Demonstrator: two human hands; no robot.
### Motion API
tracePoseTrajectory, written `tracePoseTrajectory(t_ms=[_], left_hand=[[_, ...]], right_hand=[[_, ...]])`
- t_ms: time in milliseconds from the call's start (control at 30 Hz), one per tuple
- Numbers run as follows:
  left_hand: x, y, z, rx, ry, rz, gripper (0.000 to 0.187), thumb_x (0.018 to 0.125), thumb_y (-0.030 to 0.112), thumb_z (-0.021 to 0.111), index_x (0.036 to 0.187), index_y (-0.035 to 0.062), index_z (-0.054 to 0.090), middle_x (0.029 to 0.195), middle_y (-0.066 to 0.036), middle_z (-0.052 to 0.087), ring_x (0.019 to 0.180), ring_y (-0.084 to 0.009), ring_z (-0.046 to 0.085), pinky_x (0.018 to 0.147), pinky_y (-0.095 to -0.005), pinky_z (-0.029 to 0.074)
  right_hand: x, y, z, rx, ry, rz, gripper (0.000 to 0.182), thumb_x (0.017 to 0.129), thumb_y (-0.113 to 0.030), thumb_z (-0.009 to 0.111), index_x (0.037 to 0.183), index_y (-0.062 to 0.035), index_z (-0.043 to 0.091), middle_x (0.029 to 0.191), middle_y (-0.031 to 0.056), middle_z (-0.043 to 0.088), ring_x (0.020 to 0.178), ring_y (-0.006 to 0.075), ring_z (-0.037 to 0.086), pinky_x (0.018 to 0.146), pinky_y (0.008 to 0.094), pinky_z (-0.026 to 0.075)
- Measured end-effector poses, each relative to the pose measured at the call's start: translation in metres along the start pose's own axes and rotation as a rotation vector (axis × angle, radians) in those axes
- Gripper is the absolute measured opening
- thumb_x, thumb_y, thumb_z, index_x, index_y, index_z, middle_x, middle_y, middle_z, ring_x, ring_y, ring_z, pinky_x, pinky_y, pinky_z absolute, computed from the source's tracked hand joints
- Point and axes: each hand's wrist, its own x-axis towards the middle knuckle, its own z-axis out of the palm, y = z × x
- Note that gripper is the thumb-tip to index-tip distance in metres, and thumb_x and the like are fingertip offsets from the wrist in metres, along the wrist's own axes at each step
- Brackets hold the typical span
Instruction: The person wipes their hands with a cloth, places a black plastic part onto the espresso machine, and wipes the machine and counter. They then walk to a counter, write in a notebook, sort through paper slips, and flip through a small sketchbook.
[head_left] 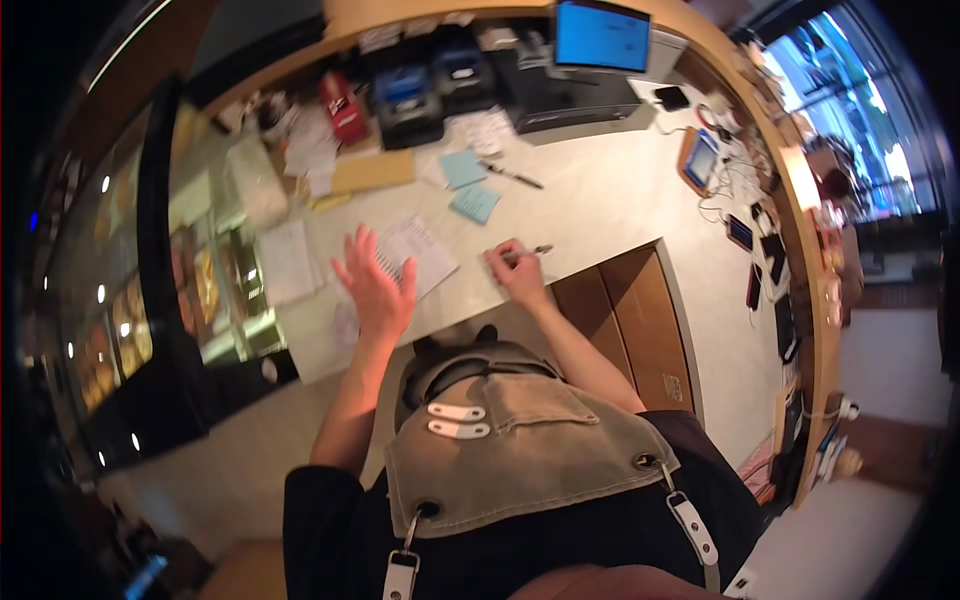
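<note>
My left hand (pixel 378 285) is raised over the counter with its fingers spread, holding nothing. Behind it lies a white sheet with writing (pixel 425 258), partly covered by the hand. A dark pen (pixel 541 250) is gripped in my right hand (pixel 517 275), which rests near the counter's front edge, to the right of the sheet. Two blue-green notes (pixel 475 203) lie beyond my hands, with a second pen (pixel 515 176) beside them. More white paper (pixel 288 262) is left of my left hand.
Across the back stand a red device (pixel 343 108), dark machines (pixel 406 100) and a monitor (pixel 602 36). A tan envelope (pixel 373 172) lies before them. Phones, cables and a tablet (pixel 699 161) line the right side. A glass display case (pixel 110 290) with food stands left.
</note>
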Motion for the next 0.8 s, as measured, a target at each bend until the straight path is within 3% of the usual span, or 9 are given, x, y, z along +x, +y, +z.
tracePoseTrajectory(t_ms=[67, 167, 267, 533, 800], left_hand=[[-0.002, -0.008, 0.009, -0.083, 0.097, 0.043, 0.057, 0.098, 0.044, 0.059, 0.141, 0.0074, 0.05, 0.161, -0.019, 0.031, 0.148, -0.048, 0.026, 0.116, -0.0725, 0.013], [-0.016, -0.009, 0.01, 0.377, -0.331, 0.007, 0.059, 0.099, 0.048, 0.056, 0.144, 0.0105, 0.05, 0.163, -0.02, 0.027, 0.151, -0.0468, 0.02, 0.118, -0.071, 0.009], [-0.037, -0.019, 0.025, 0.407, -0.419, -0.023, 0.06, 0.1, 0.051, 0.054, 0.146, 0.0124, 0.05, 0.165, -0.02, 0.023, 0.153, -0.0457, 0.013, 0.118, -0.0705, 0.006], [-0.038, -0.021, 0.028, 0.336, -0.417, -0.037, 0.06, 0.099, 0.045, 0.057, 0.146, 0.0096, 0.049, 0.164, -0.021, 0.026, 0.153, -0.0458, 0.014, 0.119, -0.07, 0.005], [-0.042, 0.004, 0.014, 0.19, -0.419, 0.076, 0.057, 0.099, 0.039, 0.059, 0.14, 0.0004, 0.05, 0.158, -0.02, 0.036, 0.152, -0.0407, 0.022, 0.121, -0.0658, 0.006]], right_hand=[[-0.003, -0.007, -0.001, 0.07, -0.011, -0.002, 0.028, 0.092, -0.029, 0.076, 0.089, -0.0029, 0.066, 0.063, -0.0001, 0.063, 0.057, 0.0057, 0.056, 0.054, 0.0253, 0.045], [-0.001, -0.001, 0.0, 0.055, -0.004, -0.051, 0.024, 0.093, -0.023, 0.075, 0.089, -0.0032, 0.063, 0.064, -0.0006, 0.063, 0.055, 0.0046, 0.057, 0.05, 0.0226, 0.044], [-0.005, -0.009, -0.001, 0.107, -0.01, -0.02, 0.025, 0.093, -0.025, 0.076, 0.089, -0.0028, 0.064, 0.064, -0.0005, 0.063, 0.055, 0.0048, 0.057, 0.052, 0.0232, 0.045], [-0.003, -0.005, 0.0, 0.065, 0.021, -0.07, 0.027, 0.092, -0.026, 0.076, 0.09, -0.002, 0.065, 0.064, -0.0003, 0.062, 0.057, 0.0048, 0.055, 0.054, 0.0237, 0.044], [-0.005, -0.011, 0.0, 0.189, 0.05, -0.005, 0.023, 0.09, -0.02, 0.078, 0.094, -0.0025, 0.064, 0.077, 0.0016, 0.067, 0.064, 0.0059, 0.059, 0.06, 0.0247, 0.049]])
